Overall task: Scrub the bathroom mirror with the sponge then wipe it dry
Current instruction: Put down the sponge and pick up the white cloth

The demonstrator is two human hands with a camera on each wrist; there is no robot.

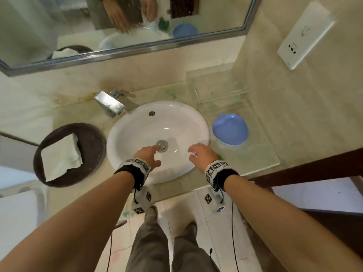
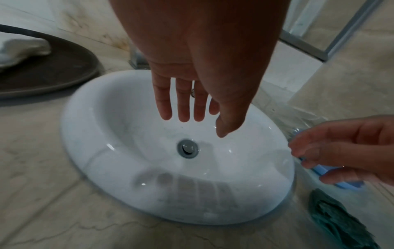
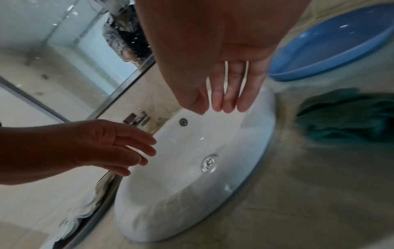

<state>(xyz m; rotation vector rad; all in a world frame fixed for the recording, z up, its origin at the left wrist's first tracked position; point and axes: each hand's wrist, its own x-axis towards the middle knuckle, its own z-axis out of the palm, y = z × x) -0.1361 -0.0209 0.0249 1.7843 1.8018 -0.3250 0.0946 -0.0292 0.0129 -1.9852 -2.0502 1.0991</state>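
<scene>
The mirror [image 1: 29,26] in its metal frame hangs on the wall above the white sink [image 1: 182,118], with droplets on the glass. My left hand [image 1: 151,154] hovers over the basin near the drain, fingers straight and empty [image 2: 183,104]. My right hand [image 1: 198,154] hangs over the sink's right rim, fingers loose, holding nothing [image 3: 226,97]. A dark green sponge [image 3: 345,116] lies on the counter just right of the sink, mostly hidden under my right wrist in the head view. A folded white cloth [image 1: 60,156] rests on a dark round tray [image 1: 88,138] left of the sink.
A chrome faucet [image 1: 110,104] stands behind the basin. A blue dish [image 1: 229,129] sits on the counter to the right, with a clear plastic box [image 1: 216,85] behind it. A white wall unit [image 1: 306,34] is mounted on the right wall. A dark wooden edge [image 1: 314,165] bounds the counter.
</scene>
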